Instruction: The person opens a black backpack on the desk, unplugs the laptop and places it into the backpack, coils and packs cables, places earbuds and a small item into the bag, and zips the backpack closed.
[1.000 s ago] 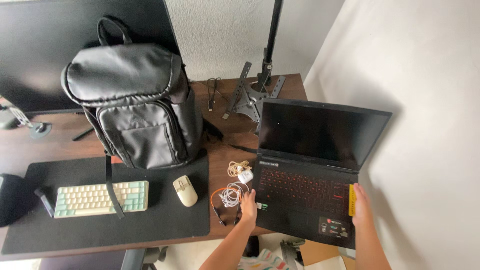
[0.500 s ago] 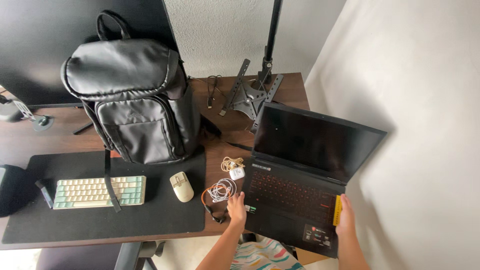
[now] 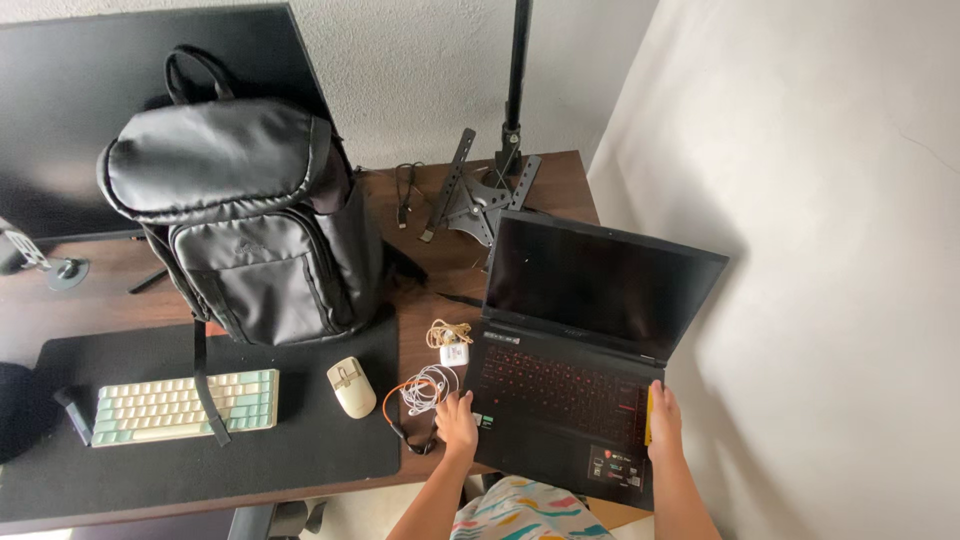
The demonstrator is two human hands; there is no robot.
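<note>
At table (image 3: 560,180) front-right corner, left hand (image 3: 458,422) & right hand (image 3: 664,420) grip laptop (image 3: 580,360) sides; base overhangs edge, cables (image 3: 425,390) crowd left.

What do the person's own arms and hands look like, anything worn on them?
Both forearms are bare, with no sleeves in view. The left hand and right hand show no gloves; any rings or a watch are too small to tell. Below them shows a colourful patterned garment.

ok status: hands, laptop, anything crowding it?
Left hand and right hand grip the open laptop's front corners. Screen dark. Tangled cables touch its left edge; backpack stands apart.
</note>
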